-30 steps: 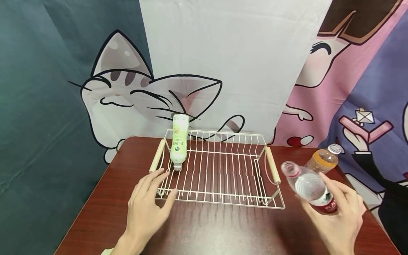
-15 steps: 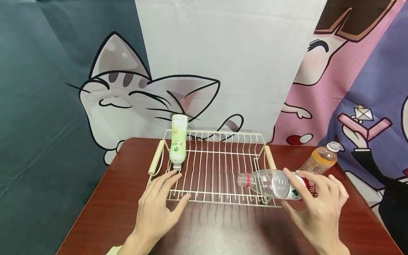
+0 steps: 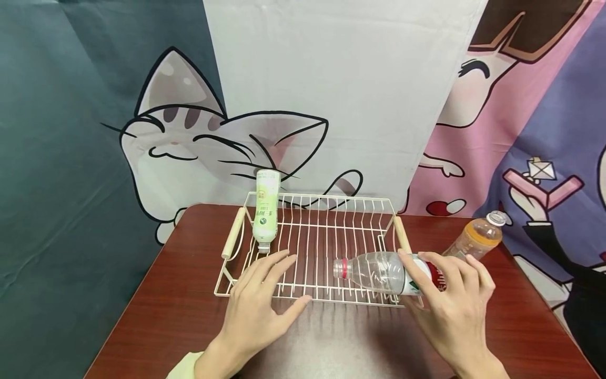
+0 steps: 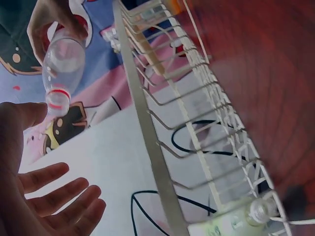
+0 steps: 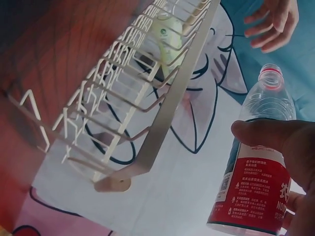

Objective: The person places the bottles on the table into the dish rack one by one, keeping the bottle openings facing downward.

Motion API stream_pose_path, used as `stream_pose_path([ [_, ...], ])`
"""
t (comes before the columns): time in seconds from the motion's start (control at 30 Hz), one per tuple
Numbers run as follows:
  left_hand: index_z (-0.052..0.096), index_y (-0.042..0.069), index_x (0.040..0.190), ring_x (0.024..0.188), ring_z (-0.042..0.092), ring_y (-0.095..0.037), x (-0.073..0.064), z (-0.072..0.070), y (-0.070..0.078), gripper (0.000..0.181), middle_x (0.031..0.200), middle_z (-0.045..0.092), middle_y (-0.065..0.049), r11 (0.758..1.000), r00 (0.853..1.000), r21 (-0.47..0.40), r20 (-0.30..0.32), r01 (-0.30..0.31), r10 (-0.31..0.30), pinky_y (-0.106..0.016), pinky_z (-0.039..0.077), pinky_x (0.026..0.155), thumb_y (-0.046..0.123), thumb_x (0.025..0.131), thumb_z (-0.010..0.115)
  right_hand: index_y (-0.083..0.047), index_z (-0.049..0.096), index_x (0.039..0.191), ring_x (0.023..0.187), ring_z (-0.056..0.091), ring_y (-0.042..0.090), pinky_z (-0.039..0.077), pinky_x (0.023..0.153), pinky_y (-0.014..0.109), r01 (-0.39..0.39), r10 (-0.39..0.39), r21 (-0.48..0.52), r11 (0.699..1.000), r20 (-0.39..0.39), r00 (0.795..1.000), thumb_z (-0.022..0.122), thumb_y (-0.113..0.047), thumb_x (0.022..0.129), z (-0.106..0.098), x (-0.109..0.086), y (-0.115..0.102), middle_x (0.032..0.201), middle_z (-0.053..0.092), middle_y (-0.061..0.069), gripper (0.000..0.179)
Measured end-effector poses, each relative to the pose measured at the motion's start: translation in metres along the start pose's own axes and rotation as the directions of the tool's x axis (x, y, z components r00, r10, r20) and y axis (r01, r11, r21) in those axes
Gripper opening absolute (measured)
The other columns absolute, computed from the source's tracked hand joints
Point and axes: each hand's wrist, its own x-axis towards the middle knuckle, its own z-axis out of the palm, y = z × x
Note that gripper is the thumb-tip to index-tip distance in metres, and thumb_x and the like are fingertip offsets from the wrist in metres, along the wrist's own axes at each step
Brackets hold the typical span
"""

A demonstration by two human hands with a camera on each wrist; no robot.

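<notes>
My right hand (image 3: 450, 310) grips a clear plastic bottle (image 3: 379, 271) around its red and white label. In the head view the bottle lies level, its uncapped neck with a red ring pointing left, and it overlaps the rack's right front part. The right wrist view shows the thumb across the label's upper part. My left hand (image 3: 258, 310), fingers spread and holding nothing, hovers by the front of the white wire dish rack (image 4: 145, 118). A pale green bottle (image 3: 266, 205) leans neck down in the rack's left end.
An orange-labelled bottle (image 3: 478, 237) with a white cap stands right of the rack, partly behind my right hand. Wooden handles (image 3: 234, 232) flank the rack. The dark red table (image 3: 156, 295) meets a cartoon-printed cloth (image 3: 350, 79) at the back.
My right hand has moved left, turning the clear bottle from tilted up to level, its neck now over the rack. My left hand has shifted right along the rack's front.
</notes>
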Motion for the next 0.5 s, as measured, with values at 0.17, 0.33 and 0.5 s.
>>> stream_pose_path([
  [0.17, 0.071, 0.012, 0.145, 0.122, 0.072, -0.028, 0.011, 0.007, 0.008, 0.077, 0.141, 0.072, -0.008, 0.999, 0.998, -0.010, 0.032, -0.045, 0.046, -0.045, 0.059, 0.100, 0.048, 0.081, 0.094, -0.013, 0.084, 0.125, 0.094, 0.052, 0.047, 0.023, 0.126, 0.051, 0.019, -0.019, 0.016, 1.000, 0.028, 0.999, 0.066, -0.019, 0.083, 0.004, 0.003, -0.005, 0.108, 0.070, 0.023, 0.045],
  [0.33, 0.063, 0.015, 0.155, 0.129, 0.069, -0.026, 0.020, 0.016, 0.014, 0.090, 0.146, 0.069, -0.009, 0.997, 0.992, -0.033, 0.098, -0.072, 0.075, -0.045, 0.059, 0.104, 0.048, 0.079, 0.097, -0.012, 0.083, 0.127, 0.096, 0.054, 0.048, 0.021, 0.127, 0.051, 0.018, -0.022, 0.050, 0.999, 0.081, 0.996, 0.069, -0.017, 0.076, 0.007, 0.002, -0.012, 0.111, 0.071, 0.024, 0.053],
  [0.5, 0.058, 0.016, 0.160, 0.133, 0.068, -0.024, 0.025, 0.026, 0.017, 0.095, 0.148, 0.068, -0.008, 0.992, 0.987, -0.106, 0.139, -0.071, 0.085, -0.043, 0.059, 0.107, 0.046, 0.079, 0.098, -0.013, 0.083, 0.128, 0.097, 0.056, 0.047, 0.024, 0.126, 0.052, 0.037, -0.043, 0.051, 0.998, 0.101, 0.994, 0.070, -0.021, 0.082, 0.013, 0.001, -0.019, 0.112, 0.071, 0.023, 0.048],
])
